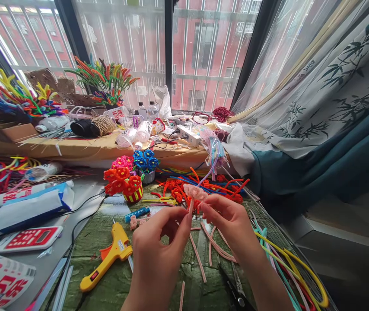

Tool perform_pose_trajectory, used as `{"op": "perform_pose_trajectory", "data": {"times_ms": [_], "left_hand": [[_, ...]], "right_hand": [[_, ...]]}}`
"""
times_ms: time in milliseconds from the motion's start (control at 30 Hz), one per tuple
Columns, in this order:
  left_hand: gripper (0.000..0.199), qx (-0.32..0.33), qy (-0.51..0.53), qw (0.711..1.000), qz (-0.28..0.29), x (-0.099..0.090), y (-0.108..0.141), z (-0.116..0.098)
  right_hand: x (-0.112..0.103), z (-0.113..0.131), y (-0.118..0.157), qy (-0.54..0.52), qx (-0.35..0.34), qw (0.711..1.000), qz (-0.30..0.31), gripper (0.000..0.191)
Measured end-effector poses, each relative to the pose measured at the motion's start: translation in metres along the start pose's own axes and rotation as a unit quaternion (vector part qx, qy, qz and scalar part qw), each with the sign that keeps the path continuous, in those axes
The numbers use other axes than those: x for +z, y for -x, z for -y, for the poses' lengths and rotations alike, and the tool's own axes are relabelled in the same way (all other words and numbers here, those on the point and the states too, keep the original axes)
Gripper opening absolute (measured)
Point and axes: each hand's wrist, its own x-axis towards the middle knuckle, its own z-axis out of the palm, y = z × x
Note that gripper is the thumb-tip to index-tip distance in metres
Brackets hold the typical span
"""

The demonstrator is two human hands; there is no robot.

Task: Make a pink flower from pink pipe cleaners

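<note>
Between my two hands is a pale pink pipe-cleaner flower (195, 192) made of small loops. My left hand (163, 246) pinches its stem below the flower head with thumb and forefinger. The fingertips of my right hand (226, 216) close on the flower's right edge. Under the hands, several cut pink pipe cleaners (198, 259) lie on the green table mat (106, 268). Black scissors (234, 287) rest near my right wrist, partly hidden by it. A yellow hot glue gun (109, 255) lies left of my left hand, beside a teal tube (137, 214).
Red pipe-cleaner flowers in a striped pot (133, 193) and blue flowers (145, 162) stand behind. Loose red pipe cleaners (174, 190) lie beyond my hands, yellow ones (310, 268) at the right. A black cable (74, 235) runs by a red-and-white calculator-like device (29, 239). The cluttered sill (84, 149) is behind.
</note>
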Motion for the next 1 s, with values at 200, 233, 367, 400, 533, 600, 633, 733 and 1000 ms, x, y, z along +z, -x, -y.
{"op": "perform_pose_trajectory", "data": {"times_ms": [200, 233, 367, 400, 533, 600, 633, 733, 1000], "left_hand": [[0.011, -0.014, 0.027, 0.997, 0.073, 0.001, -0.003, 0.005], [0.012, -0.017, 0.028, 0.996, 0.081, 0.001, -0.004, 0.005], [0.014, -0.025, 0.029, 0.993, 0.114, 0.001, -0.004, 0.006], [0.013, -0.026, 0.026, 0.992, 0.123, 0.002, -0.005, 0.007], [0.011, -0.018, 0.001, 0.988, 0.152, 0.002, -0.008, 0.009], [0.011, -0.014, -0.019, 0.986, 0.166, 0.001, -0.010, 0.011], [0.010, -0.012, -0.029, 0.984, 0.175, 0.000, -0.011, 0.011], [0.008, 0.005, -0.054, 0.977, 0.206, -0.002, -0.015, 0.012], [0.023, 0.038, -0.090, 0.958, 0.271, -0.002, -0.015, 0.016]], "right_hand": [[0.010, -0.004, 0.001, -0.102, -0.007, 0.993, 0.050, 0.010], [0.012, -0.005, 0.001, -0.116, -0.007, 0.992, 0.047, 0.012], [0.018, -0.007, 0.001, -0.151, 0.001, 0.988, 0.037, 0.012], [0.018, -0.007, 0.001, -0.158, -0.001, 0.987, 0.036, 0.012], [0.019, -0.008, 0.000, -0.167, -0.004, 0.985, 0.040, 0.008], [0.019, -0.010, -0.001, -0.168, -0.010, 0.985, 0.031, 0.004], [0.018, -0.011, -0.001, -0.170, -0.014, 0.985, 0.029, 0.004], [0.016, -0.014, -0.002, -0.185, -0.018, 0.982, 0.035, 0.006], [0.016, -0.013, 0.002, -0.178, -0.077, 0.981, -0.014, 0.009]]}}
